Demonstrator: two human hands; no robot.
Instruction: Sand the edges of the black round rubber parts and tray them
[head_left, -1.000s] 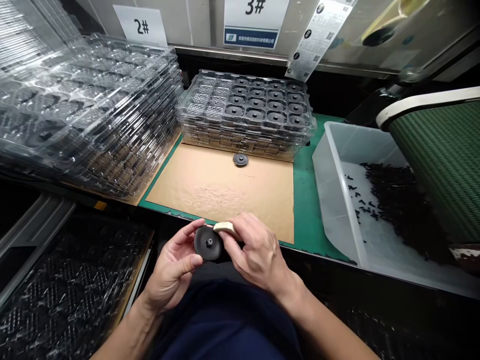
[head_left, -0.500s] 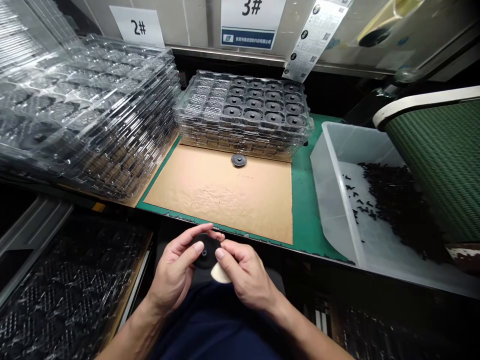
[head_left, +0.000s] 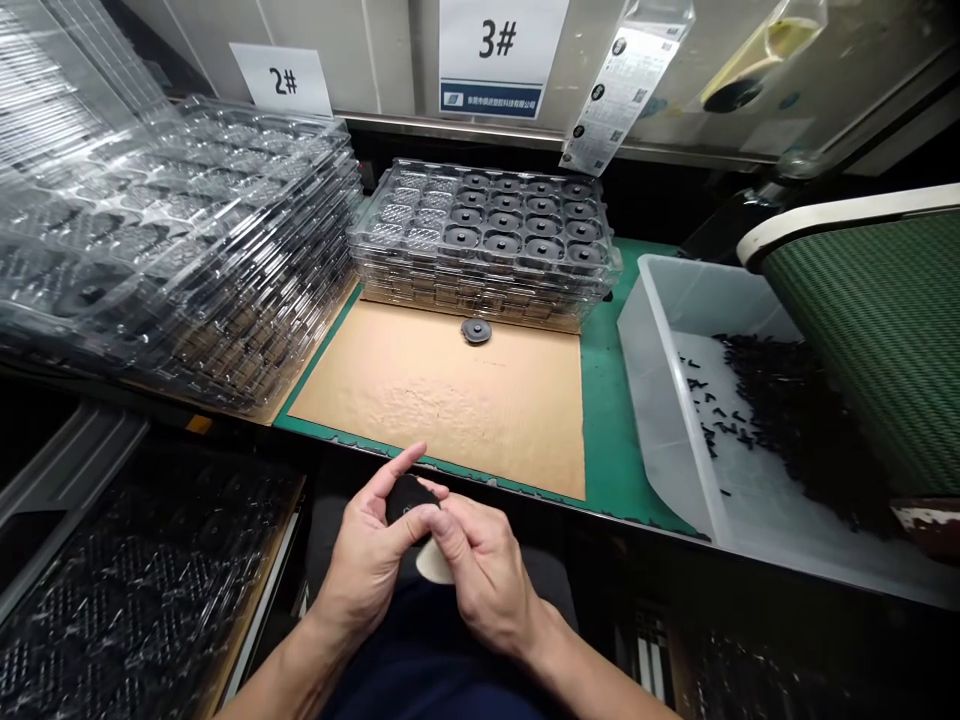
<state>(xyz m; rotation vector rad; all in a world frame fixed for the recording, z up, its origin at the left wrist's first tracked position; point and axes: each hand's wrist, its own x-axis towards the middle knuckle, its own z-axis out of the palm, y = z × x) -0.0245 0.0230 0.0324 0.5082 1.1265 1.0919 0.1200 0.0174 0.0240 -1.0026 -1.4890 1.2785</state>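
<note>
My left hand (head_left: 369,552) grips a round black plastic disc (head_left: 405,496) above my lap, its index finger stretched past the far edge. A small raised centre shows on the disc; the thumb covers much of the rest. My right hand (head_left: 486,568) is closed at the disc's right side, its thumb meeting the left thumb. Below its fingers hangs a cream-coloured flat pad (head_left: 433,566), pinched in that hand. A similar black disc (head_left: 476,331) lies on the cardboard sheet (head_left: 517,420) in front of the trays.
Clear trays (head_left: 487,285), partly filled with black discs, are stacked behind the cardboard. A taller tray stack (head_left: 277,270) stands left. To the right, a translucent bin (head_left: 667,400) holds small black parts (head_left: 795,420), beside a green belt (head_left: 877,310). More trays (head_left: 135,570) sit lower left.
My left thumb has slid right across the disc to meet my right thumb, and the disc now shows less of its face. The view has tilted up slightly.
</note>
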